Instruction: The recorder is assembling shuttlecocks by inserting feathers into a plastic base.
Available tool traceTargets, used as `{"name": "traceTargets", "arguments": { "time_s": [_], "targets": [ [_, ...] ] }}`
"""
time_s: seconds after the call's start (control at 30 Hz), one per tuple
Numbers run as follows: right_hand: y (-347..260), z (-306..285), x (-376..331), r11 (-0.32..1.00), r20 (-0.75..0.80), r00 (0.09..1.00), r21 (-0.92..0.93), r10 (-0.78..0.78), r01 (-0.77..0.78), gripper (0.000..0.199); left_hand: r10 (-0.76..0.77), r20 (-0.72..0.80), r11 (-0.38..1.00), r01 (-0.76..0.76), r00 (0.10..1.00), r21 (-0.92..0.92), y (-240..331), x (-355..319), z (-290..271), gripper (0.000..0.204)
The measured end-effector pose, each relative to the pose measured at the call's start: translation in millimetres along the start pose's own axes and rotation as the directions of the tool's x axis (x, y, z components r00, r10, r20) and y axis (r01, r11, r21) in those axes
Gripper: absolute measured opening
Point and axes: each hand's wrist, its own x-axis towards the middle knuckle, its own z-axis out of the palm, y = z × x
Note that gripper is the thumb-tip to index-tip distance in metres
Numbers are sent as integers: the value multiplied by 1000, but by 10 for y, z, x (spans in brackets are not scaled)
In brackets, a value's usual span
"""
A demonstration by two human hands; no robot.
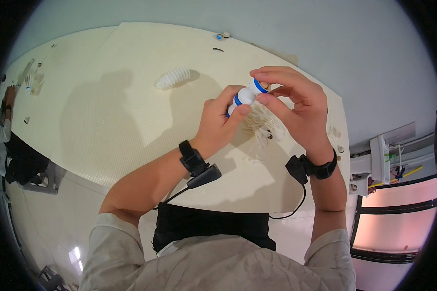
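My left hand (222, 119) is wrapped round a short row of rounded white pieces with blue bands (246, 96), which look like shuttlecock heads set end to end. The row tilts up to the right. At its upper end a tan, cork-like face shows inside a blue rim. My right hand (296, 101) closes its thumb and fingers on that end piece. Under the hands, a loose bundle of pale, feather-like strands (263, 127) lies on the table. Farther left lies a white ribbed, tapered object (173, 78), apart from both hands.
The cream table (131, 155) has a curved edge. Small round bits (223, 36) and a dark strip (218, 49) lie at the far edge. Another strand bundle (32, 83) sits at the far left, near another person's arm (9, 97). Cables hang from my wrist straps.
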Motion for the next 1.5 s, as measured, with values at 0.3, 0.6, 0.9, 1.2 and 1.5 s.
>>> {"name": "traceTargets", "arguments": {
  "time_s": [0.3,0.6,0.9,1.2,1.5],
  "targets": [
    [-19,14,21,995,3,997,61,75,-75,35,-20,-6,1000,20,1000,-15,-2,-1,2,42],
    [-17,37,24,997,-8,999,55,48,-47,40,-55,-13,996,54,998,-72,-42,-10,22,37],
    [-37,84,36,988,-5,999,149,51,-50,46,-28,-13,998,27,1000,-55,-60,-26,-15,43],
    [5,89,12,995,2,999,98,34,-34,35,-89,-54,989,81,995,-126,-81,-36,40,37],
    [-143,248,-421,993,-55,996,-86,77,-81,23,-278,-32,957,280,960,71,-297,151,20,29]
  ]
}}
